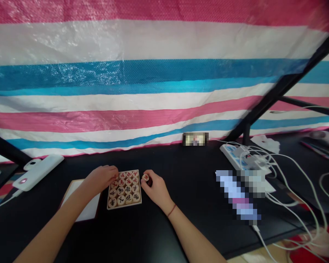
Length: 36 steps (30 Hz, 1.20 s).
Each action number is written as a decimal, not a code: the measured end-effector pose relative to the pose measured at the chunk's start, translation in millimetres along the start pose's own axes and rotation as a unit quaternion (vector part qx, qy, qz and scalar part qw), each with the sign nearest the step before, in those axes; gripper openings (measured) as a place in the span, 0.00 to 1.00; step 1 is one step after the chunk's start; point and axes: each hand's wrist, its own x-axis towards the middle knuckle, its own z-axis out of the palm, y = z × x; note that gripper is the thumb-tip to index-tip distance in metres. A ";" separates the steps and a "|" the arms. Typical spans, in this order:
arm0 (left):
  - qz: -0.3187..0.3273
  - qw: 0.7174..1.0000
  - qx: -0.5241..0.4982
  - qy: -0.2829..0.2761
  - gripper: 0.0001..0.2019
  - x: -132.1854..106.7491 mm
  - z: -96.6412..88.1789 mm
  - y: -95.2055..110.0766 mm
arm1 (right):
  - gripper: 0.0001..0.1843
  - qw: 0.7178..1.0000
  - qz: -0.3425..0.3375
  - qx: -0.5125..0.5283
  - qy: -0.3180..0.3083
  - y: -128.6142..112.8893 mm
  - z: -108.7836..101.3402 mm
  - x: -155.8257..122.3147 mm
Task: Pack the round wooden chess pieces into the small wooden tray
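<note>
A shallow square wooden box (123, 208) lies on the black table, filled with rows of round Chinese chess pieces. Red characters mark the pieces in the far rows, black ones those in the near rows. Just off the box's right side, my right hand (156, 188) pinches a Chinese chess piece (145, 177) with a red character, its face turned up. My left hand (105, 176) is at the far left corner of the box, fingers curled down over the corner. What lies under those fingertips is mostly hidden. Beneath my left forearm is a white-faced lid-like panel (89, 208) with dark edging.
A white power bank-like device (39, 171) with a cable lies at the left. To the right are a blurred-out phone-like slab (238, 195), a power strip (231, 155) and tangled white cables (287, 157). A small pixelated display (195, 139) stands by the striped sheet (142, 120).
</note>
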 end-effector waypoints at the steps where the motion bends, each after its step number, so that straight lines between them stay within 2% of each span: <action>1: 0.001 1.000 0.005 0.000 0.10 -0.1 0.6 -0.5 | 0.05 1.000 0.002 0.001 -0.001 0.0 0.0 0.1; 6: -0.003 1.000 -0.004 0.003 0.09 -1.1 1.9 0.1 | 0.04 1.000 0.005 0.003 0.000 -0.7 0.6 0.6; 12: -0.049 0.998 -0.040 -0.008 0.10 -2.1 0.5 -0.9 | 0.05 1.000 0.004 -0.002 0.001 0.3 0.1 1.1; 13: -0.054 0.997 -0.047 0.001 0.10 -3.1 0.5 -1.8 | 0.05 1.000 0.004 -0.004 0.003 0.2 0.0 0.9; 15: -0.074 0.991 -0.084 0.067 0.10 -6.5 0.9 -1.6 | 0.07 1.000 -0.005 -0.006 0.020 -1.2 0.2 -0.2; 17: -0.106 0.970 -0.142 0.168 0.11 -10.7 2.1 5.0 | 0.09 0.998 -0.041 0.006 0.053 -5.3 0.8 -2.7; 19: -0.128 0.951 -0.184 0.213 0.15 -13.9 4.5 20.2 | 0.11 0.991 -0.105 0.029 0.083 -11.5 1.5 -6.3; 21: -0.144 0.900 -0.328 0.249 0.17 -14.6 8.2 41.9 | 0.14 0.980 -0.169 0.053 0.086 -18.1 2.1 -10.0; 23: -0.149 0.860 -0.424 0.240 0.17 -12.8 12.7 63.7 | 0.16 0.973 -0.210 0.067 0.073 -23.0 2.0 -12.8; 26: -0.154 0.823 -0.494 0.234 0.16 -8.7 18.2 83.2 | 0.19 0.969 -0.224 0.085 0.059 -24.9 0.2 -13.7; 32: -0.152 0.805 -0.526 0.229 0.17 -7.5 25.7 80.9 | 0.18 0.975 -0.196 0.086 0.054 -23.0 -1.8 -12.2; 36: -0.158 0.797 -0.538 0.225 0.18 -8.6 32.8 81.2 | 0.14 0.976 -0.202 0.078 0.034 -24.4 0.4 -13.0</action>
